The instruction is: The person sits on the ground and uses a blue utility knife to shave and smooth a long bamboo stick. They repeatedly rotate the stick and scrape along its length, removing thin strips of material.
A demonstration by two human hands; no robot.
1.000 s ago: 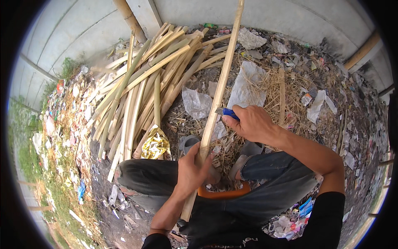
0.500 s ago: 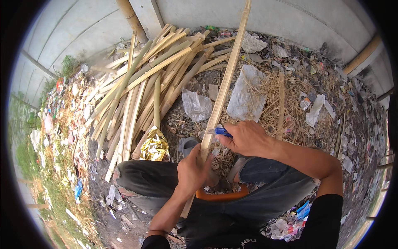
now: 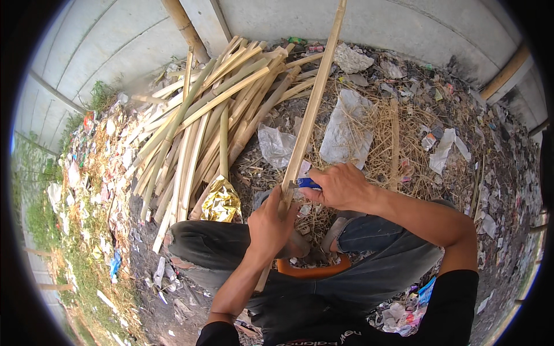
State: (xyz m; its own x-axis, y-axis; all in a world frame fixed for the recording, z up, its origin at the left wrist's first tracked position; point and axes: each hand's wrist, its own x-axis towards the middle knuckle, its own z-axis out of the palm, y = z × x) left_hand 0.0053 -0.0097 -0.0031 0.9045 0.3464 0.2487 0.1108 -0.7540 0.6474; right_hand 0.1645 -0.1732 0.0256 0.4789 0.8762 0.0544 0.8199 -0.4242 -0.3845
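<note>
A long split bamboo strip (image 3: 313, 104) slants up from between my knees toward the wall. My left hand (image 3: 271, 226) is wrapped round its lower part, and the strip's tail shows again below that wrist. In my right hand (image 3: 341, 187) is a knife with a blue handle (image 3: 308, 183). The short blade lies against the strip's right edge, just above my left fingers. An orange curved thing (image 3: 314, 268), perhaps a seat edge or handle, sits between my legs.
A big heap of split bamboo strips (image 3: 231, 104) lies to the left by the grey wall (image 3: 369, 23). Gold foil (image 3: 219, 202), a clear plastic bag (image 3: 276, 145) and a flattened whitish sack (image 3: 346, 127) lie around. Straw and litter cover the ground.
The view has shifted slightly. The knife stays against the strip, a little lower and closer to my left hand. Both hands keep their hold.
</note>
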